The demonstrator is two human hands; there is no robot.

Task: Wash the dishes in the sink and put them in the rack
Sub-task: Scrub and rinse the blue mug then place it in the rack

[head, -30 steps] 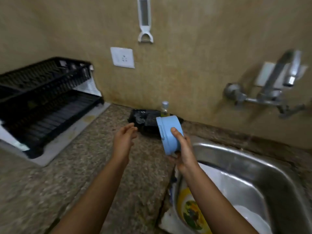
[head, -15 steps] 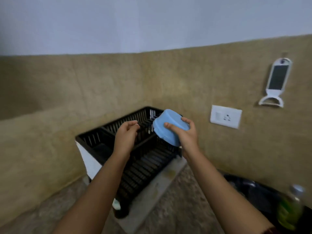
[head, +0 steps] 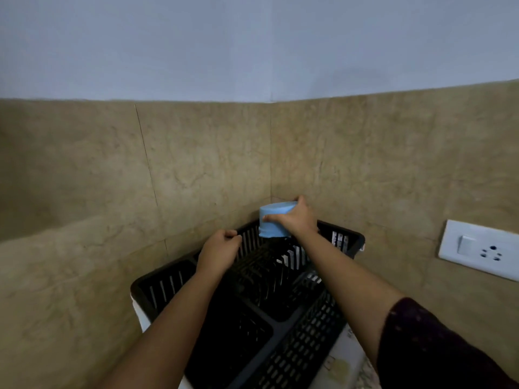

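The black dish rack sits in the corner of the tiled wall, its slots looking bare. A blue bowl hangs upside down over the rack's far end. The right hand grips it from above, fingers and thumb curled round its sides. The left hand hovers at the far left rim with fingers curled in, holding nothing. This looks like the placing step. Next, the bowl likely needs lowering onto the slats and releasing.

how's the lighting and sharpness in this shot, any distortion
Head view: dim, flat light; detail inside the black dish rack sinks to near-black; the blue bowl and right hand look slightly soft; the wide lens bows the top edge of the tiled wall.
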